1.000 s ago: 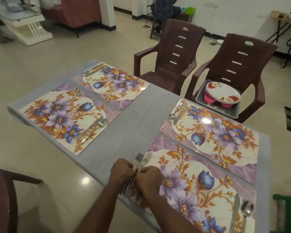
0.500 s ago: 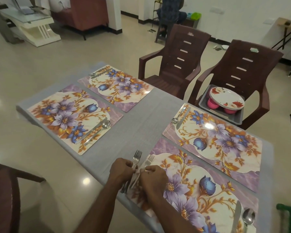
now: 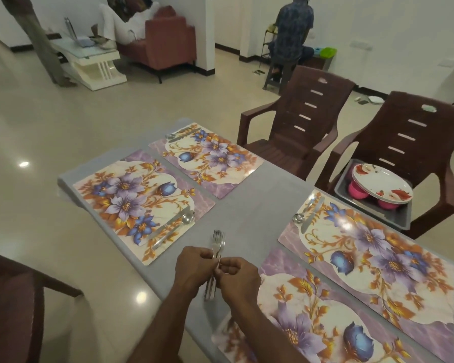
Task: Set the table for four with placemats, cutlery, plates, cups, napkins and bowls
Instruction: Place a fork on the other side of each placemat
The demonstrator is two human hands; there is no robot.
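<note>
A bunch of steel forks (image 3: 217, 243) stands tines-up above the grey table (image 3: 247, 218), between the placemats. My left hand (image 3: 194, 268) grips the bunch around its middle. My right hand (image 3: 240, 273) pinches the handles just beside it. Several floral placemats lie on the table: near left (image 3: 131, 195), far left (image 3: 207, 153), far right (image 3: 372, 255) and nearest to me (image 3: 325, 318). A knife and spoon (image 3: 178, 224) lie on the near left mat. Another pair (image 3: 306, 214) sits on the far right mat, and a third (image 3: 177, 134) on the far left mat.
Two brown plastic chairs (image 3: 299, 121) stand across the table. The right chair holds a grey tray (image 3: 401, 221) with floral plates (image 3: 380, 183) stacked over pink bowls (image 3: 358, 189). Another chair's arm (image 3: 16, 279) is at my left. A person sits far back.
My hands lifted the forks off the nearest placemat's left edge and gathered them upright over bare table. The view has tilted up and shifted left.
</note>
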